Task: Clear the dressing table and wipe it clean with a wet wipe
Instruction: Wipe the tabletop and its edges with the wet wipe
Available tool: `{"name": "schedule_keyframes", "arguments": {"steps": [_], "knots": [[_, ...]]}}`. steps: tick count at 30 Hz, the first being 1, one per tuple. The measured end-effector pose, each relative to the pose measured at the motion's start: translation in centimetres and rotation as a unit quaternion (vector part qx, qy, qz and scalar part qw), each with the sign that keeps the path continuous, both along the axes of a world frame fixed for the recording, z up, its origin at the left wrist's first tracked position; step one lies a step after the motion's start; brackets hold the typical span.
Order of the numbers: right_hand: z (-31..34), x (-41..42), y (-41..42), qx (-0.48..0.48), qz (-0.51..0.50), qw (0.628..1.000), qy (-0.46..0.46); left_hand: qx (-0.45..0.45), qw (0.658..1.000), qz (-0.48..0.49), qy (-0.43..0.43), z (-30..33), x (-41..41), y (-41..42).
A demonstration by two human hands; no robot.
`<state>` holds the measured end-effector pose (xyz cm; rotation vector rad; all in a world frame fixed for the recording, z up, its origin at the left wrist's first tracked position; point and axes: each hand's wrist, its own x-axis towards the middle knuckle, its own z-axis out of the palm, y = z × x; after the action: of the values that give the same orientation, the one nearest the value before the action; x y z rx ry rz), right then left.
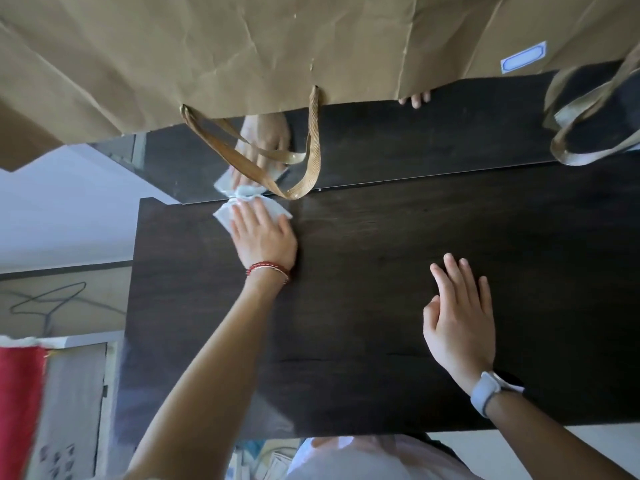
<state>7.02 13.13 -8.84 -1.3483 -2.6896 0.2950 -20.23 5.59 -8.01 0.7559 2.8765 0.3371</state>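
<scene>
The dark wooden dressing table (381,271) fills the middle of the view. At its far left, close to the mirror, my left hand (261,237) presses flat on a white wet wipe (227,216), fingers spread over it. A red bracelet circles that wrist. My right hand (457,313) hovers or rests flat on the table's right part, fingers apart, holding nothing. A pale watch sits on the right wrist.
A mirror (415,147) stands along the table's back edge and reflects my hand and the wipe. A large brown paper bag (242,57) with ribbon handles (304,168) hangs over the mirror. A wire hanger (52,299) and a red cloth (19,410) lie left of the table.
</scene>
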Motion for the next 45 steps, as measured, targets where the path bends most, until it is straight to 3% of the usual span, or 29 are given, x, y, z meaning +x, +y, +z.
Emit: {"name": "schedule_keyframes", "arguments": {"steps": [5, 10, 16, 20, 26, 32, 38, 45], "knots": [[0.0, 0.0, 0.0, 0.005, -0.004, 1.000, 0.006, 0.026, 0.973, -0.230, -0.021, 0.2, 6.0, 4.6], [0.1, 0.0, 0.0, 0.001, -0.003, 1.000, -0.005, 0.025, 0.951, -0.306, -0.028, 0.5, 6.4, 6.1], [0.0, 0.0, 0.0, -0.004, -0.004, 1.000, -0.004, -0.052, 0.989, -0.137, 0.009, -0.6, -1.1, -1.8], [0.1, -0.1, 0.1, -0.009, -0.006, 1.000, -0.013, -0.016, 1.000, -0.026, -0.001, 0.2, -0.9, -1.2], [0.0, 0.0, 0.1, -0.003, -0.008, 1.000, -0.004, 0.019, 0.977, -0.212, -0.029, 0.8, 7.3, 6.5], [0.2, 0.0, 0.2, -0.002, -0.002, 1.000, -0.008, -0.007, 0.956, -0.288, -0.049, 1.1, 8.4, 9.0], [0.1, -0.1, 0.0, -0.003, -0.003, 1.000, -0.011, -0.051, 0.987, -0.152, -0.023, 0.3, 3.0, 0.3], [0.1, -3.5, -3.0, -0.014, -0.056, 0.998, -0.020, -0.108, 0.992, -0.043, -0.058, 1.4, -3.5, -8.0]]}}
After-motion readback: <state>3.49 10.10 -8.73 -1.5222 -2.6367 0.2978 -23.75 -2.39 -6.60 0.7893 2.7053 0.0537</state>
